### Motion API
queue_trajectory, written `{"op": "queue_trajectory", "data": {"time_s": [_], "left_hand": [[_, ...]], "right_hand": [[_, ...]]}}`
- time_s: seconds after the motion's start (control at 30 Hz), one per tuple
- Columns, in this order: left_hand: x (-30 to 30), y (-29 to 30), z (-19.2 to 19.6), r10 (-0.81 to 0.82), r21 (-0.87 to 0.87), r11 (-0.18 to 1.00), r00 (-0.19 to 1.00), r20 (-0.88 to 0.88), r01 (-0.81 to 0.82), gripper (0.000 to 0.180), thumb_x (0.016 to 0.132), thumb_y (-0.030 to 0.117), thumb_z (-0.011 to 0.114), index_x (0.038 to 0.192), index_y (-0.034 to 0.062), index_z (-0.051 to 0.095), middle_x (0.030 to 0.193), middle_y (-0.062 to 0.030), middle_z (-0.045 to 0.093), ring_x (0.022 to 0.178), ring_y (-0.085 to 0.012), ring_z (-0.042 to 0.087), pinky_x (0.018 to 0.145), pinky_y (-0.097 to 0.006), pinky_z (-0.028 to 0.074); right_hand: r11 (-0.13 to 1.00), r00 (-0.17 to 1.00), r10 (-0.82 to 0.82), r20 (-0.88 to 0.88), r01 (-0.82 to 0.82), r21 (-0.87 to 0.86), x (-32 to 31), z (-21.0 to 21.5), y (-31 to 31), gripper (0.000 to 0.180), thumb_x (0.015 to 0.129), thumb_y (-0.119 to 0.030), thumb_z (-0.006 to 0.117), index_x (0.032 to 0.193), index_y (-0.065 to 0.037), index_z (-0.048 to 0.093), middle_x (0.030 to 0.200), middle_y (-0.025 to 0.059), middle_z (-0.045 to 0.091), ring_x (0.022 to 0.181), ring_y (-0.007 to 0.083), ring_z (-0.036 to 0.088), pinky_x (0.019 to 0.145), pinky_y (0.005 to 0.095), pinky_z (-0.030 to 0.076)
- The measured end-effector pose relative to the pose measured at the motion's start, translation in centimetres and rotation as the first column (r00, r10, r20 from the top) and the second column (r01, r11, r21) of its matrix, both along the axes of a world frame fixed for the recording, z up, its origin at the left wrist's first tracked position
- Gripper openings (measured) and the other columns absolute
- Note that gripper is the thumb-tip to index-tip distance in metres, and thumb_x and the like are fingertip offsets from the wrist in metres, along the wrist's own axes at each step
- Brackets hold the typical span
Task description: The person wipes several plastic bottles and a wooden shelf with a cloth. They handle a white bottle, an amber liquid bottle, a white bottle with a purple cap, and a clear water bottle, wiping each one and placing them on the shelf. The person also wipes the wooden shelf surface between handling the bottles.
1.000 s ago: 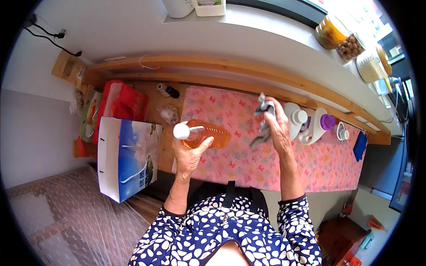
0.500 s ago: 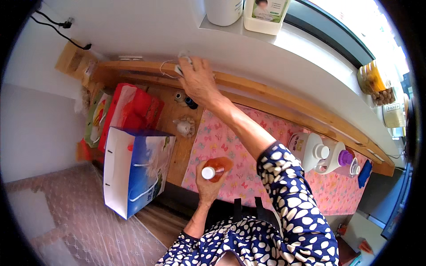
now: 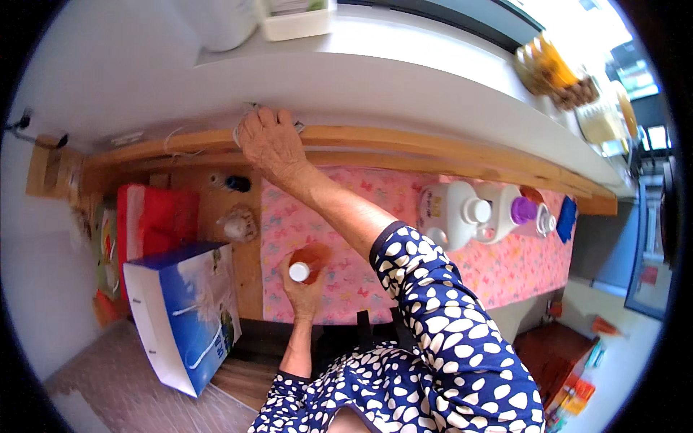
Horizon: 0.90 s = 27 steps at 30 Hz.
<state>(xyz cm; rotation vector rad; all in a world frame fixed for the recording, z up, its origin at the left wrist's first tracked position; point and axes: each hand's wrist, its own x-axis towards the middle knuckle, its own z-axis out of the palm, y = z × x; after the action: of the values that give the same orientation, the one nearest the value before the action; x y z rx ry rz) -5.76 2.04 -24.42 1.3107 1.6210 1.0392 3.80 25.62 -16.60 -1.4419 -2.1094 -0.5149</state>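
My left hand (image 3: 303,294) is wrapped round an orange bottle (image 3: 312,257) with a white cap, holding it upright over the near part of a pink patterned tablecloth (image 3: 505,270). My right hand (image 3: 271,144) reaches far forward to a wooden rail (image 3: 433,148) along the wall. Its fingers curl over the rail's top edge, and bits of a small grey thing (image 3: 248,108) stick out beside them. What lies under the fingers is hidden.
Two white detergent jugs (image 3: 451,213) and a purple-capped bottle (image 3: 525,213) stand at the table's right. At the left are a red bag (image 3: 155,220), a blue and white paper bag (image 3: 180,310) and a small clear container (image 3: 237,225). A white sill (image 3: 404,79) runs above the rail.
My right hand, which held a grey thing above the table a second ago, has stretched forward and left to the wooden rail. The bottle in my left hand has dropped nearer to me.
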Motion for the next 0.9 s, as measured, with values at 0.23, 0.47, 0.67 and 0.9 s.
{"op": "queue_trajectory", "data": {"time_s": [0.23, 0.47, 0.67, 0.9], "left_hand": [[3.3, 2.1, -1.9, -0.112, -0.019, 0.993, 0.987, 0.115, 0.115, 0.063, 0.066, -0.002, 0.078, 0.120, 0.0032, 0.046, 0.114, -0.0088, 0.051, 0.107, -0.0206, 0.052, 0.094, -0.033, 0.042], [7.3, 4.7, -5.4, -0.225, 0.080, 0.974, 0.956, 0.191, 0.213, 0.057, 0.067, 0.001, 0.079, 0.116, 0.0028, 0.049, 0.114, -0.0090, 0.051, 0.106, -0.0201, 0.052, 0.091, -0.032, 0.044], [12.8, 6.4, -5.0, -0.330, 0.098, 0.943, 0.922, 0.203, 0.317, 0.057, 0.066, 0.002, 0.078, 0.115, 0.0030, 0.050, 0.111, -0.0097, 0.052, 0.103, -0.0218, 0.053, 0.090, -0.034, 0.044], [15.5, 7.0, -6.2, -0.377, 0.091, 0.922, 0.926, -0.018, 0.377, 0.067, 0.061, 0.008, 0.081, 0.119, 0.0063, 0.047, 0.110, -0.0133, 0.054, 0.111, -0.0309, 0.048, 0.091, -0.042, 0.042]], "right_hand": [[0.997, 0.995, -0.076, 0.065, 0.077, -0.009, 11.8, 0.4, -5.6, 0.019, 0.073, -0.015, 0.056, 0.090, -0.009, 0.061, 0.082, 0.0046, 0.049, 0.082, 0.0222, 0.046, 0.070, 0.0362, 0.036], [0.966, 0.967, -0.180, 0.182, 0.209, -0.152, 22.9, 0.2, -10.3, 0.023, 0.074, -0.017, 0.058, 0.097, -0.012, 0.060, 0.086, 0.0051, 0.052, 0.090, 0.0242, 0.050, 0.071, 0.0371, 0.037], [0.941, 0.947, -0.283, 0.154, 0.305, -0.147, 29.7, 1.2, -14.4, 0.024, 0.077, -0.024, 0.060, 0.099, -0.014, 0.059, 0.093, 0.0054, 0.054, 0.090, 0.0244, 0.051, 0.077, 0.0407, 0.039], [0.890, 0.954, -0.293, 0.059, 0.294, -0.348, 30.1, 2.1, -15.0, 0.039, 0.080, -0.019, 0.063, 0.116, -0.012, 0.052, 0.110, 0.0078, 0.052, 0.106, 0.0272, 0.047, 0.085, 0.0432, 0.036]]}}
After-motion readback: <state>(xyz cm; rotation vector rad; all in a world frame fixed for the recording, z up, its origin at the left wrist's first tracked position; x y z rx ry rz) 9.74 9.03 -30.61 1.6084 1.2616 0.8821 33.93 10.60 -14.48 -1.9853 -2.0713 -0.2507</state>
